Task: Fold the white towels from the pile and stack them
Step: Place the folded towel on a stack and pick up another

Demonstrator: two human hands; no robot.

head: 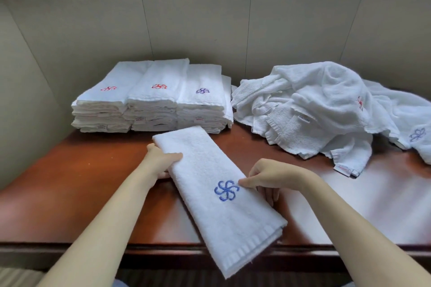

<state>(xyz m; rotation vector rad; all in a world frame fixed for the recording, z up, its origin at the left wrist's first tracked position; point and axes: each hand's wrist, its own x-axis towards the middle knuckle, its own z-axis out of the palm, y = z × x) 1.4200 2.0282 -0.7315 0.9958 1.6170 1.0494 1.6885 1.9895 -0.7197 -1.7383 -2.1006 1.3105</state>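
Note:
A folded white towel [210,184] with a blue pinwheel emblem lies slanted across the table's front, its near end hanging over the edge. My left hand [161,158] grips its left long edge near the far end, thumb on top and fingers underneath. My right hand [265,177] pinches its right edge beside the emblem. Three side-by-side stacks of folded towels [151,100] stand at the back left. The loose pile of white towels [326,109] sprawls at the back right.
The brown wooden table [70,182] has bare surface at the left and at the front right. A beige panelled wall [210,30] rises directly behind the stacks and pile. The table's front edge runs just under my forearms.

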